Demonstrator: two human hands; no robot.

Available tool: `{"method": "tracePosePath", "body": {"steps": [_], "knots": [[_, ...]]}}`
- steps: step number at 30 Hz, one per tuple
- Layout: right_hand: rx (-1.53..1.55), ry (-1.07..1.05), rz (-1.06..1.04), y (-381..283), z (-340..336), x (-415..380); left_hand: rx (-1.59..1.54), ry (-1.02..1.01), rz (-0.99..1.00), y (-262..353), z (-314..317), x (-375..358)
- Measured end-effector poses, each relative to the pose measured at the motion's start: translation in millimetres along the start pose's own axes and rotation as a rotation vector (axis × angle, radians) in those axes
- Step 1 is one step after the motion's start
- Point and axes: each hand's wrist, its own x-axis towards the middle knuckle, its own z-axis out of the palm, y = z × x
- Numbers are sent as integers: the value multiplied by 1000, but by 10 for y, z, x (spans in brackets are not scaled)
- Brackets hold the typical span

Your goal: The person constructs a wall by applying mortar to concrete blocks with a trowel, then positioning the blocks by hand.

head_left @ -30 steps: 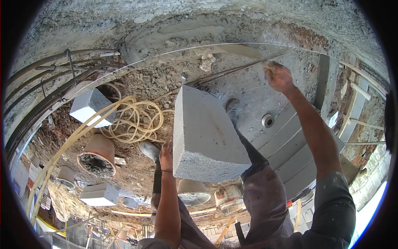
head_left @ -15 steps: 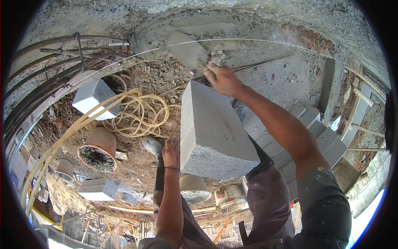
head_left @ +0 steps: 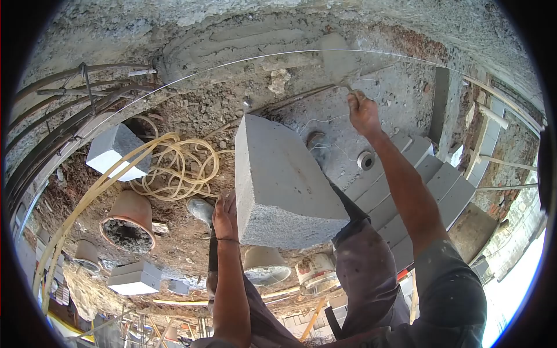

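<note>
My right hand is closed around the handle of a trowel. Its blade lies over the mortar strip by the wall, close to a taut white string. A big pale grey concrete block with one rough, broken end fills the middle of the view. Against the block's left side, my left hand grips or steadies it, fingers partly hidden behind the edge. Wet grey mortar is spread along the base of the wall.
Coiled yellowish hose lies on the rubble at left, beside another block. A mortar-filled bucket and more buckets stand lower down. Steel bars curve along the left; stacked grey blocks sit at right.
My right hand has swept the trowel to the right along the wall base. The block and my left hand appear slightly further left, along with the whole view.
</note>
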Motion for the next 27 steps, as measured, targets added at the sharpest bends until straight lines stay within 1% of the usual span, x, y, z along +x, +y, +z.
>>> {"method": "tracePosePath", "body": {"steps": [1, 2, 3, 5, 7, 9, 10, 11, 12, 13, 14, 15, 16, 17, 19, 20, 21, 23, 25, 26, 27], "knots": [[50, 46, 94, 90, -17, 17, 4, -4, -4, -47, -67, 37], [190, 8, 212, 115, 26, 9, 15, -16, 5, -78, -115, 57], [191, 11, 212, 112, 140, -6, 25, -29, 17, -105, -160, 85], [920, -118, 306, -47, 453, -74, 31, -29, -9, -38, -70, 54], [976, -108, 114, -712, 610, -128, 40, -26, -29, -14, -15, 58], [1427, -323, 368, -712, 1202, 124, 90, -5, 71, -40, 0, 47], [1038, -390, 227, -942, 1249, 167, 92, -7, 69, -40, 5, 40], [643, -443, 91, -1222, 1210, 215, 43, 6, 15, -31, 16, 26], [462, -368, -67, -1459, 1182, 212, -9, 19, -39, -33, 35, 17], [282, -291, -220, -1643, 1159, 201, -11, 19, -42, -37, 42, 8], [279, -293, -218, -1774, 1128, 225, -9, -22, -64, -38, 45, -7], [159, -330, -266, -1876, 1096, 249, -8, -64, -86, -35, 71, -33], [37, -365, -314, -1885, 1088, 257, 89, -28, -14, -32, 214, -117], [30, -365, -314, -1858, 1034, 249, 84, -32, -17, -71, 199, -112], [4, -256, -162, -1728, 864, 233, 20, -27, -5, -153, 87, -86], [71, -155, -110, -1523, 819, 245, 6, -9, -56, -179, -12, -38], [138, -55, -59, -1264, 752, 254, -3, -15, -57, -164, 66, -55], [91, 122, -63, -872, 406, 235, 11, -50, -37, -60, 247, -129], [91, 252, -142, -413, 232, 242, 24, -54, -17, -83, 140, -102], [93, 249, -149, -377, 105, 217, 40, -55, 3, -107, 79, -80], [237, 147, 88, -396, -26, 172, 33, -50, 10, -144, 41, -61]]}}
